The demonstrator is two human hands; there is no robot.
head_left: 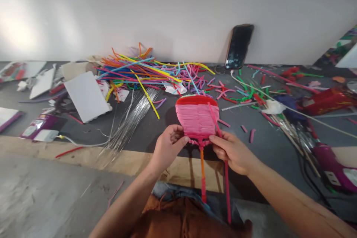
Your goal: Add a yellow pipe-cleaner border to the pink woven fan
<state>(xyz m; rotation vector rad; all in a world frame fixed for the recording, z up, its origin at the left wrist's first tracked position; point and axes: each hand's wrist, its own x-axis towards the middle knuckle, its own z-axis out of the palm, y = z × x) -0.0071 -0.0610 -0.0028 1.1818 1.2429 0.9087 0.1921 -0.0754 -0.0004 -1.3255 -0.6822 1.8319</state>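
A pink piece made of pipe cleaners (196,117) with a red top edge is held up in front of me, above the dark table. Below it hangs a thin stem (203,167) wrapped in orange and pink. My left hand (169,145) pinches the piece's lower left corner between thumb and fingers. At the lower right, my right hand (232,150) is closed on a loose dark-pink pipe cleaner (227,189), which slants up over the pink face and hangs down past the hand. The right thumb also touches the piece's lower edge.
A heap of coloured pipe cleaners (139,68) lies along the wall, with a bundle of thin wires (134,119) nearer. A phone (239,46) leans on the wall. White card (87,96), purple power strips (334,165), cables and short offcuts (252,135) lie around.
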